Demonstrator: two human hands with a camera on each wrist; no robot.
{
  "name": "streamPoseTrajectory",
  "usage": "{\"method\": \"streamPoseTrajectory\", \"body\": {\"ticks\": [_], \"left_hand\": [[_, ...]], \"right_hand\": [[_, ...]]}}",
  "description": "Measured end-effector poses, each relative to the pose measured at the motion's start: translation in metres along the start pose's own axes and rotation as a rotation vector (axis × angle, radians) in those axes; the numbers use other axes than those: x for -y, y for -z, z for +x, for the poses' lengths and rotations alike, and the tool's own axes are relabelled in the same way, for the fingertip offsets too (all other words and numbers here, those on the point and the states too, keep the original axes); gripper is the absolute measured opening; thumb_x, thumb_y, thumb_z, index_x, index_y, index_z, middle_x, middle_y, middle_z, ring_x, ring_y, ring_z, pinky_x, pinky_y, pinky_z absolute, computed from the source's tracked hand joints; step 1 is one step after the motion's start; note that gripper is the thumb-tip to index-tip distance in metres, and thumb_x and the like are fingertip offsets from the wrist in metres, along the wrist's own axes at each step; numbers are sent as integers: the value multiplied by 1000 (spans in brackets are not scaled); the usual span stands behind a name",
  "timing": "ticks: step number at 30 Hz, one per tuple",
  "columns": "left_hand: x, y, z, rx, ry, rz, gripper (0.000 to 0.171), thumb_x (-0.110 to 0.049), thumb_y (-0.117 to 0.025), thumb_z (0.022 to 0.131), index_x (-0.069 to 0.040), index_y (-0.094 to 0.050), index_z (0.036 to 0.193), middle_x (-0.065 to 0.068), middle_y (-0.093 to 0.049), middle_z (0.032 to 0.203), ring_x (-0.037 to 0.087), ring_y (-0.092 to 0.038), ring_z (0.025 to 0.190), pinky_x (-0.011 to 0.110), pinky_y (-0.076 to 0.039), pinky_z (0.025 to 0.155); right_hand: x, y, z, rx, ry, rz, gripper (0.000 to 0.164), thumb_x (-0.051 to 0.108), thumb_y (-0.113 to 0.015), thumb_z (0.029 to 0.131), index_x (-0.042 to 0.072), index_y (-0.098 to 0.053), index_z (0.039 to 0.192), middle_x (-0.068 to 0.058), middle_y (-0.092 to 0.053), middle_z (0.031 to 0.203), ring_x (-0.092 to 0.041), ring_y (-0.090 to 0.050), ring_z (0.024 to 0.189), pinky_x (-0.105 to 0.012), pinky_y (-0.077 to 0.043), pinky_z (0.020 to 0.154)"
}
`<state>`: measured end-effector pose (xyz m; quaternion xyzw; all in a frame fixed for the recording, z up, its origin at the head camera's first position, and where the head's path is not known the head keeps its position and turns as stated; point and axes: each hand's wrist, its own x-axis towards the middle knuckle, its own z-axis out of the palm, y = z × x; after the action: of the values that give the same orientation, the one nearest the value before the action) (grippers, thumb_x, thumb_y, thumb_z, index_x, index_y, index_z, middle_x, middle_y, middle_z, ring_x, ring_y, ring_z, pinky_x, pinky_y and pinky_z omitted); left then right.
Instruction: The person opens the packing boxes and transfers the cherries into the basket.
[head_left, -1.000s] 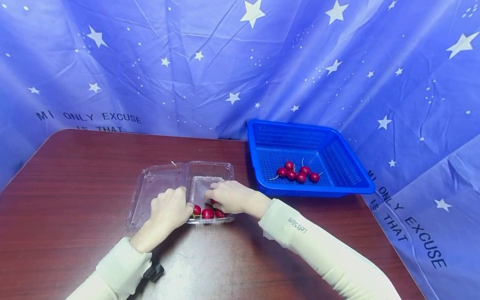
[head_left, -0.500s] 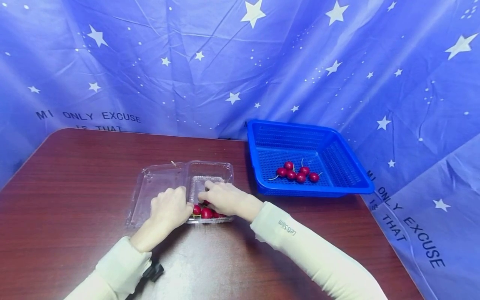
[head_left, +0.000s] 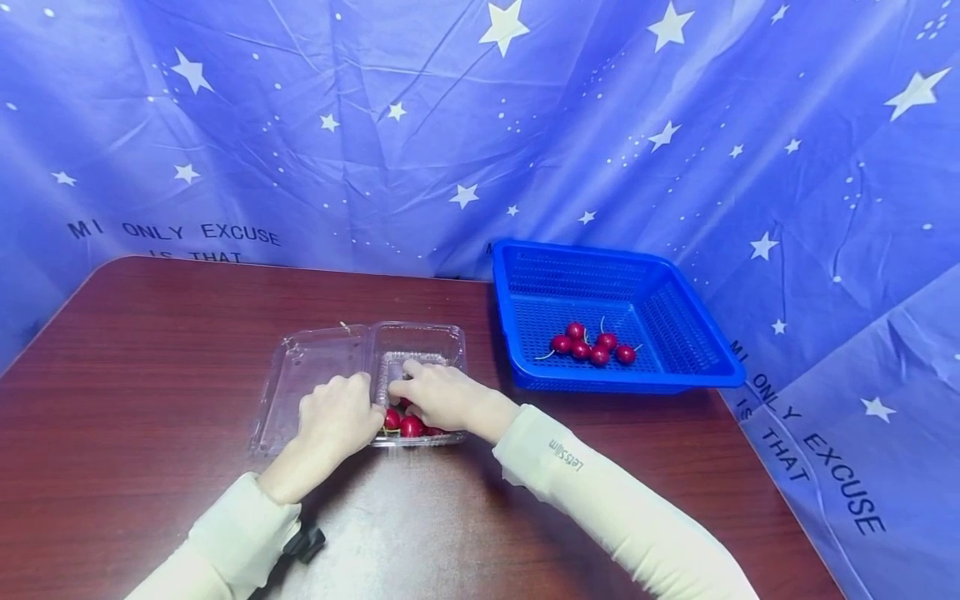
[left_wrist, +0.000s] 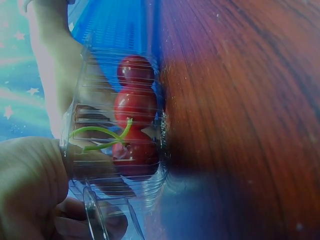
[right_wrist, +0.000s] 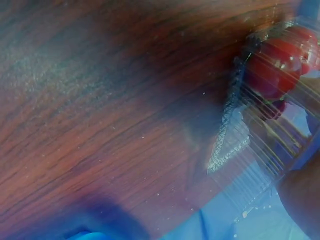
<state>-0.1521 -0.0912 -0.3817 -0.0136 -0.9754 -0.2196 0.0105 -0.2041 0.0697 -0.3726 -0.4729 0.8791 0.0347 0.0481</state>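
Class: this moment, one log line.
left hand: grips clear plastic clamshell box; right hand: inside box at round red cherries, grip unclear; blue plastic basket: more cherries

The desk has a reddish-brown top with dark wood grain, a rounded far-left corner and a pale glare near its front middle. Behind it and along its right side hangs a creased blue cloth, printed with white stars and dots. Black lettering at left reads "MI ONLY EXCUSE IS THAT", partly cut off by the far edge; matching words slant down the right side.
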Motion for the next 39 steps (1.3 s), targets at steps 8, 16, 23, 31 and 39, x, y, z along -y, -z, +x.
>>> {"method": "streamPoseTrajectory", "body": {"ticks": [8,16,23,31,39], "left_hand": [[0,0,0,2,-2,4,14,-17,-61,72,-3,-58,71,24,-68,74,44,-63,66,56,-48,51],[-1,1,0,13,1,10,16,-18,-62,72,-2,-59,74,23,-67,74,44,-63,67,56,-49,53],[-1,0,1,13,5,6,15,-17,-61,71,-2,-60,74,23,-67,74,45,-64,68,57,-49,53],[0,-1,1,7,10,9,16,-18,-62,71,-2,-60,74,24,-68,75,46,-64,69,57,-49,54],[-1,0,1,23,5,5,14,-16,-61,72,-2,-59,74,22,-67,74,44,-63,67,56,-48,53]], "right_hand": [[-2,4,1,4,45,-43,20,19,-66,89,20,-68,108,-5,-62,103,-20,-64,92,-37,-57,80],[-13,22,-3,-49,19,-49,19,21,-66,89,20,-69,108,-6,-60,101,-19,-61,87,-34,-59,66],[-22,32,-6,-101,-3,-27,25,20,-66,88,22,-69,113,-6,-61,102,-20,-62,86,-35,-57,62],[-31,41,-9,-176,34,-48,22,15,-67,87,19,-70,109,-8,-61,103,-21,-61,87,-37,-57,65],[-43,62,-16,-230,-19,1,23,8,-69,85,15,-70,107,-9,-62,102,-22,-62,89,-38,-57,68]]}}
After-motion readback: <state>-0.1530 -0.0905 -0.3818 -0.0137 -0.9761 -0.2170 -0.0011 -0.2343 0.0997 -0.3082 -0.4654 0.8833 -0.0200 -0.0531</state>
